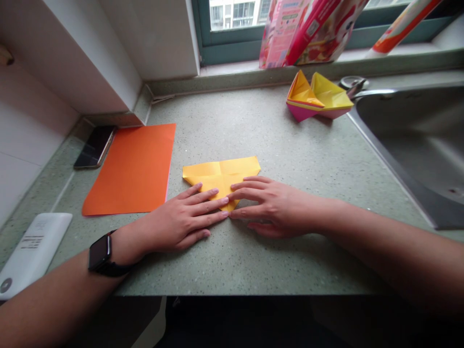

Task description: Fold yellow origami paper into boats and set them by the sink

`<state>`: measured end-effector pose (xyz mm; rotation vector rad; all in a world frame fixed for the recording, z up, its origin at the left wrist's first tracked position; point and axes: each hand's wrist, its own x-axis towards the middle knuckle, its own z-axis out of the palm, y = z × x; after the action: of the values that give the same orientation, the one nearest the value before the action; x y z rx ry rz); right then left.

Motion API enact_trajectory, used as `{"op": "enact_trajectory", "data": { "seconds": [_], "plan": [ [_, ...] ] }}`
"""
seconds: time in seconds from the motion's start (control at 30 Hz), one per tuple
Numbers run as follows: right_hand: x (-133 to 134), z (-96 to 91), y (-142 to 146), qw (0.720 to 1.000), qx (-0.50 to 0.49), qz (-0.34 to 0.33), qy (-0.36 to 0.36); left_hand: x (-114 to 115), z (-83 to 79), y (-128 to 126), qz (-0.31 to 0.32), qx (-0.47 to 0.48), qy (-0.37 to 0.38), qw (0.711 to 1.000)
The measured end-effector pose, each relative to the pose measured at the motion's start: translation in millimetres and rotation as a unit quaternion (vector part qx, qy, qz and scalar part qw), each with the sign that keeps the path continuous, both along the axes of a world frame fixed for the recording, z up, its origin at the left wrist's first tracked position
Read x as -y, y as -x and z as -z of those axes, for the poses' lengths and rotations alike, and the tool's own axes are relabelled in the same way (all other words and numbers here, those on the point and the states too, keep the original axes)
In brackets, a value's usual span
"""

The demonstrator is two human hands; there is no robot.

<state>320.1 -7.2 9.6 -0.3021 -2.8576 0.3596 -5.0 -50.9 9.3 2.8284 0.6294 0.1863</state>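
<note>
The yellow origami paper [221, 175], folded into a wide triangle with creases showing, lies flat on the speckled worktop [282, 140], its point toward you. Your left grip [181, 220] and right grip [273, 208] are both spread open, holding nothing, with fingertips resting on the paper near that point; press evenly so it can't slide. Farther out lie an orange sheet [128, 169] and a pink-and-yellow paper boat [319, 99] beside the steel sink [413, 121], while a pink printed carton [308, 31] leans on the windowsill [232, 72], contents hidden
</note>
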Motion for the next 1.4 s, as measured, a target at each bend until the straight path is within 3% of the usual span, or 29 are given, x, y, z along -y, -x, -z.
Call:
{"op": "enact_trajectory", "data": {
  "seconds": [0.33, 0.97, 1.4],
  "plan": [
    [-3.7, -1.9, 1.3, 0.999, -0.019, -0.006, 0.045, 1.4, 0.5, -2.0, -0.002, -0.001, -0.010, 1.000],
    [-3.5, 0.5, 0.9, 0.998, -0.025, -0.011, 0.049, 1.5, 3.3, 0.5, -0.011, -0.011, 0.016, 1.000],
    [-2.6, 0.6, 1.1, 0.999, -0.020, 0.001, 0.044, 2.9, 2.2, -2.4, -0.001, -0.014, -0.008, 1.000]
  ]
}}
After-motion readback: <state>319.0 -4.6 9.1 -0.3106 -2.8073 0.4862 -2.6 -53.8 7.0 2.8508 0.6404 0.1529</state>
